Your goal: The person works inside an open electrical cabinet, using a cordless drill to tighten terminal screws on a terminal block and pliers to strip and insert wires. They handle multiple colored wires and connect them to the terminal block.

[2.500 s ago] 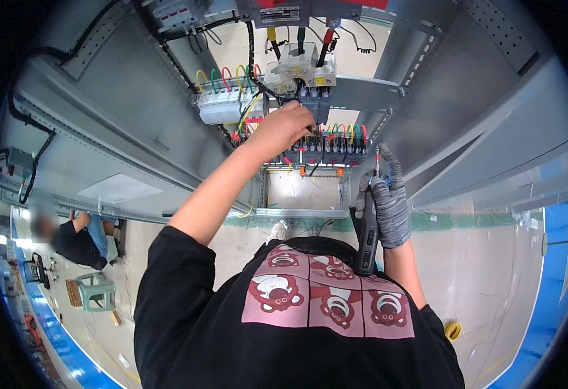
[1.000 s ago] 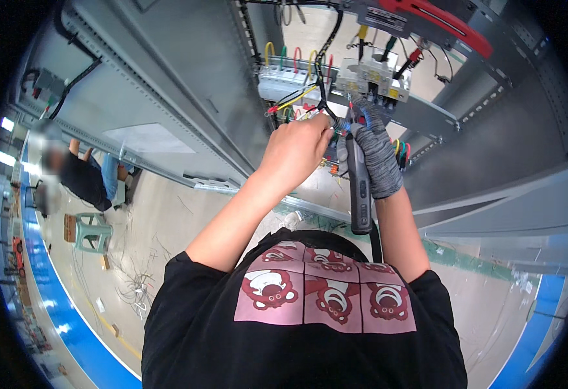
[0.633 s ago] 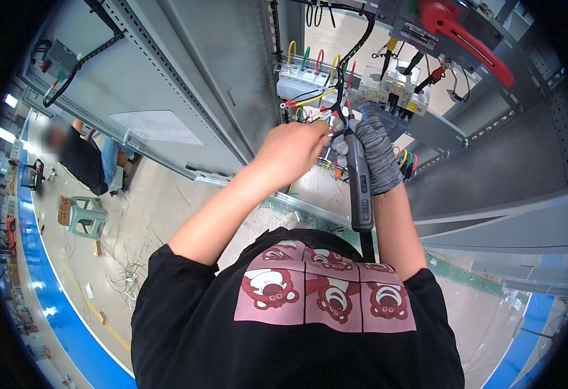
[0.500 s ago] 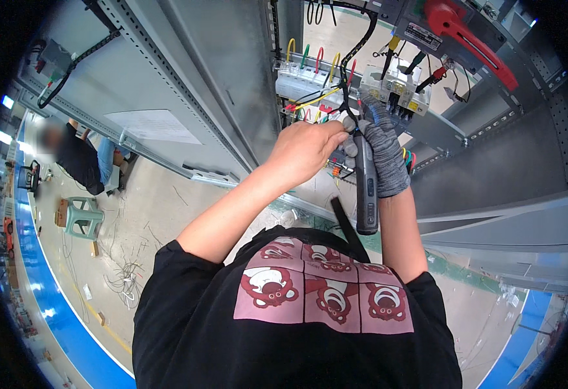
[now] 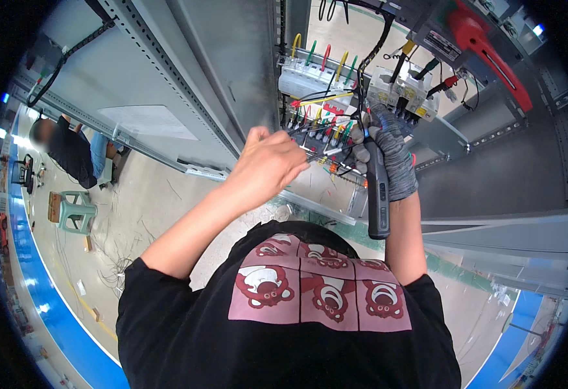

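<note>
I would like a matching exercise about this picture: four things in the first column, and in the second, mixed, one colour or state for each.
Column one
1. Left hand
2. Right hand
3. Handheld tool
4. Stool on the floor

Column two
A. Pale green
B. Bare
C. Dark, with its body pointing down toward the wearer
D. Covered by a grey glove

Right pairs: 1-B, 2-D, 3-C, 4-A

A slim dark power screwdriver (image 5: pixel 378 198) is held at three o'clock, pointed toward twelve. Coloured wires (image 5: pixel 327 132) are lined up at one.
</note>
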Demonstrator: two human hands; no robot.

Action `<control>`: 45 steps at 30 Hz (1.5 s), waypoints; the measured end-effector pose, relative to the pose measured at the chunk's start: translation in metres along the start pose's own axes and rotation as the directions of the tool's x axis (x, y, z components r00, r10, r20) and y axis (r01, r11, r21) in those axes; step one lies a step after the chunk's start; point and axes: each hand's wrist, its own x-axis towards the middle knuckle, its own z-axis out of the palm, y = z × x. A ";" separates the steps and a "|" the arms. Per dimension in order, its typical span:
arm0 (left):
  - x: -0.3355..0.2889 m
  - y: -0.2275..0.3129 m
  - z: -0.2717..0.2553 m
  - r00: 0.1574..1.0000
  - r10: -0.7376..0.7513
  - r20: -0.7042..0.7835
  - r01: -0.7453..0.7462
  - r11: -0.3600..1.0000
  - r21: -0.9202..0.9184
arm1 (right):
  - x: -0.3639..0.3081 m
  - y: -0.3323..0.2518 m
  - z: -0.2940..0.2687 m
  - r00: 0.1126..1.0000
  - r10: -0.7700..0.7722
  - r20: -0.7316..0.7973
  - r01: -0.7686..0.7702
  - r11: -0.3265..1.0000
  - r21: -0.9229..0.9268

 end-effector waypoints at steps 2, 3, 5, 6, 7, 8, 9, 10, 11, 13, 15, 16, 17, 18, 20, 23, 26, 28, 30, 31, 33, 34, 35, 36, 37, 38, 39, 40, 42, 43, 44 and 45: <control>0.000 -0.003 0.001 0.999 -0.032 0.005 0.032 0.999 -0.026 | 0.002 0.003 -0.001 0.999 -0.053 -0.003 0.052 0.991 -0.120; 0.003 -0.001 0.000 0.997 -0.078 0.005 0.078 0.995 -0.058 | 0.000 -0.003 0.011 1.000 -0.005 0.005 0.006 0.989 -0.147; 0.014 0.005 -0.001 0.985 -0.147 -0.089 0.139 0.986 -0.092 | -0.004 -0.005 0.024 1.000 -0.025 -0.009 0.023 0.982 -0.187; 0.024 0.008 0.000 0.988 -0.104 -0.110 0.094 0.991 -0.094 | -0.004 -0.005 0.026 0.999 -0.039 -0.019 0.035 0.977 -0.210; 0.034 0.014 0.002 0.990 -0.060 -0.129 0.048 0.994 -0.097 | -0.003 -0.004 0.022 0.999 -0.055 0.001 0.053 0.968 -0.245; 0.044 0.018 0.005 0.989 -0.016 -0.147 0.002 0.995 -0.099 | -0.002 -0.004 0.018 0.999 -0.046 -0.027 0.039 0.975 -0.221; 0.053 0.017 0.011 0.999 0.020 -0.042 -0.024 0.995 -0.094 | -0.001 -0.004 0.014 0.998 -0.036 -0.053 0.025 0.980 -0.195; 0.054 0.016 0.015 0.999 0.029 -0.029 -0.032 0.996 -0.081 | 0.000 -0.005 0.011 0.997 -0.025 -0.079 0.012 0.985 -0.169; 0.054 0.014 0.018 0.999 0.038 -0.017 -0.039 0.997 -0.068 | -0.002 -0.008 0.007 0.999 0.036 -0.041 -0.040 0.993 -0.114; 0.052 0.014 0.022 0.996 0.077 -0.038 -0.081 0.991 -0.110 | -0.005 -0.009 0.008 1.000 -0.005 -0.028 0.001 0.991 -0.131; 0.047 0.011 0.017 0.990 0.112 -0.081 -0.116 0.992 -0.047 | -0.004 -0.014 0.006 0.998 -0.032 -0.046 0.025 0.990 -0.141; 0.045 0.011 0.013 0.986 0.131 -0.103 -0.133 0.991 -0.015 | -0.006 -0.014 0.005 0.998 -0.026 -0.052 0.019 0.989 -0.147; 0.042 0.014 0.008 0.989 0.122 -0.081 -0.121 0.993 0.012 | -0.008 -0.014 0.004 0.998 -0.021 -0.057 0.012 0.988 -0.154; 0.039 0.012 0.007 0.992 0.105 -0.067 -0.106 0.994 0.003 | -0.009 -0.014 0.004 0.998 -0.011 -0.054 0.003 0.986 -0.164; 0.031 0.007 0.005 0.997 0.071 -0.040 -0.071 0.997 -0.013 | -0.011 -0.018 0.010 0.998 -0.005 -0.063 -0.008 0.979 -0.205; 0.021 0.000 -0.009 0.991 0.047 0.128 -0.043 0.998 -0.035 | -0.009 -0.019 0.007 0.999 0.006 -0.045 -0.015 0.975 -0.221; 0.016 0.000 -0.017 0.977 0.033 0.211 -0.008 0.993 -0.120 | -0.008 -0.021 0.011 0.999 0.025 -0.022 -0.029 0.975 -0.222; 0.016 -0.007 -0.014 0.977 0.020 0.211 0.018 0.984 -0.179 | -0.010 -0.023 0.021 1.000 0.015 -0.009 -0.016 0.980 -0.199; 0.014 -0.009 -0.008 0.972 -0.021 0.235 0.073 0.974 -0.217 | -0.009 -0.019 0.018 0.998 -0.025 -0.057 0.009 0.964 -0.267; 0.015 -0.005 -0.003 0.964 -0.055 0.259 0.116 0.968 -0.223 | -0.008 -0.016 0.016 0.998 -0.037 -0.045 0.023 0.962 -0.273; 0.015 0.002 0.006 0.950 -0.088 0.300 0.165 0.956 -0.242 | -0.008 -0.016 0.014 0.999 -0.034 -0.036 0.023 0.959 -0.282; 0.013 0.004 0.006 0.965 -0.064 0.254 0.123 0.967 -0.224 | -0.008 -0.018 0.012 0.999 -0.020 -0.038 0.008 0.958 -0.286; 0.013 0.007 0.003 0.977 -0.039 0.208 0.082 0.975 -0.205 | -0.009 -0.020 0.010 0.999 -0.006 -0.041 -0.006 0.957 -0.289; 0.013 0.008 -0.001 0.987 -0.010 0.162 0.040 0.983 -0.181 | -0.009 -0.021 0.009 0.999 0.006 -0.042 -0.018 0.957 -0.290; 0.014 0.008 -0.007 0.976 -0.022 0.216 0.062 0.982 -0.178 | -0.011 -0.019 0.009 0.999 0.005 -0.035 -0.013 0.970 -0.242; 0.015 0.002 -0.007 0.974 -0.004 0.226 0.067 0.960 -0.273 | -0.012 -0.020 0.009 0.999 -0.001 -0.048 -0.010 0.972 -0.234; 0.017 -0.008 -0.008 0.973 0.015 0.229 0.071 0.929 -0.364 | -0.013 -0.022 0.009 0.998 -0.010 -0.057 -0.003 0.973 -0.229; 0.025 -0.015 -0.011 0.972 0.034 0.233 0.078 0.888 -0.453 | -0.014 -0.023 0.009 0.998 -0.016 -0.067 0.000 0.974 -0.225; 0.051 -0.022 -0.025 0.998 -0.035 0.059 0.059 0.882 -0.468 | -0.014 -0.026 0.003 0.996 -0.011 -0.085 -0.014 0.959 -0.281; 0.061 -0.023 -0.021 1.000 -0.022 -0.017 0.013 0.909 -0.417 | -0.013 -0.025 0.002 0.997 0.005 -0.078 -0.029 0.950 -0.310; 0.071 -0.023 -0.010 0.996 -0.004 -0.091 -0.029 0.932 -0.362 | -0.012 -0.023 0.001 0.997 0.021 -0.071 -0.044 0.940 -0.338; 0.078 -0.023 0.011 0.999 -0.014 -0.047 -0.011 0.871 -0.491 | -0.011 -0.021 0.003 1.000 0.025 0.005 -0.023 0.977 -0.213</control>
